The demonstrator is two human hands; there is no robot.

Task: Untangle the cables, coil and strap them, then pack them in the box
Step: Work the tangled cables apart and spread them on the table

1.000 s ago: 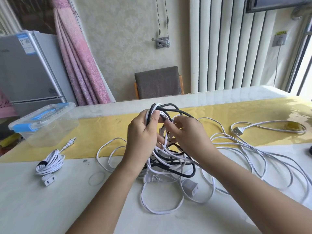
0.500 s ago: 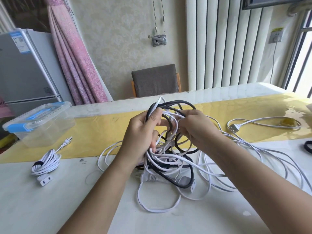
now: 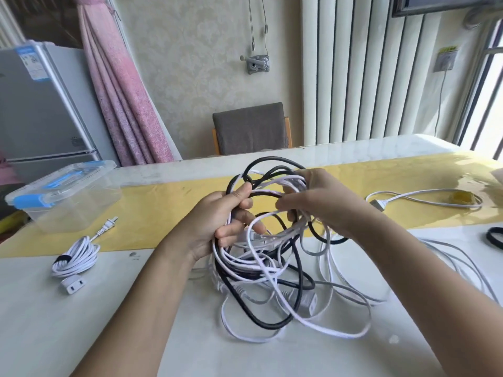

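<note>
Centrally, the left hand (image 3: 215,221) grips black and white strands of the tangle (image 3: 245,270). The right hand (image 3: 324,202) curls its fingers through the tangle's upper white loops. The lower loops rest on the table (image 3: 81,322). At far left stands the closed clear box (image 3: 65,197), and near it lies a coiled white cable (image 3: 74,257), strapped.
</note>
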